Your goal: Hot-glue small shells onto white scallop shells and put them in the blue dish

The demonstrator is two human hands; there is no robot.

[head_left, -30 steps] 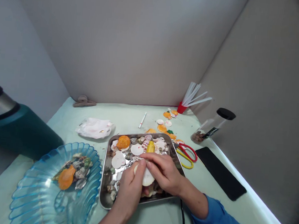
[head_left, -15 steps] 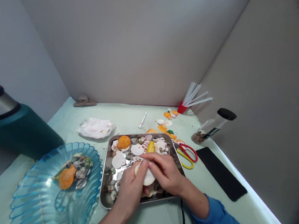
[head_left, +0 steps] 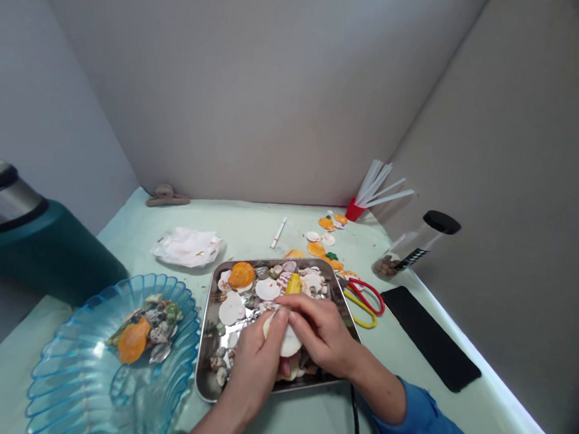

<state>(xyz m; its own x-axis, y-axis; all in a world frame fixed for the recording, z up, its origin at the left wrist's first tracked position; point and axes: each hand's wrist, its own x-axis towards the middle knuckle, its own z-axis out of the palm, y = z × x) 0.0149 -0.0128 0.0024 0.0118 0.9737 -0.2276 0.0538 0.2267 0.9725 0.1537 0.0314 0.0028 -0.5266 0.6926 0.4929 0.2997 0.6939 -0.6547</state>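
Note:
Both my hands meet over a metal tray (head_left: 204, 344) full of mixed seashells. My left hand (head_left: 253, 368) grips a large white scallop shell (head_left: 290, 343) from the left, thumb on its top edge. My right hand (head_left: 321, 333) is closed over the same shell from the right, its fingertips pinched at the upper rim. A yellow piece (head_left: 293, 283) and an orange scallop (head_left: 241, 275) lie in the tray just beyond my fingers.
A blue glass bowl (head_left: 80, 388) with shells stands at the left. Red and yellow scissors (head_left: 366, 300), a black phone (head_left: 431, 336), a jar with a black lid (head_left: 414, 247), a red cup of white sticks (head_left: 354, 209), crumpled tissue (head_left: 187, 246) and loose shells (head_left: 317, 246) lie around. A dark green container (head_left: 27, 243) stands far left.
My hands and the white shell have stayed almost where they were; only the fingertips shifted slightly on the shell's rim, and the view drifted a little.

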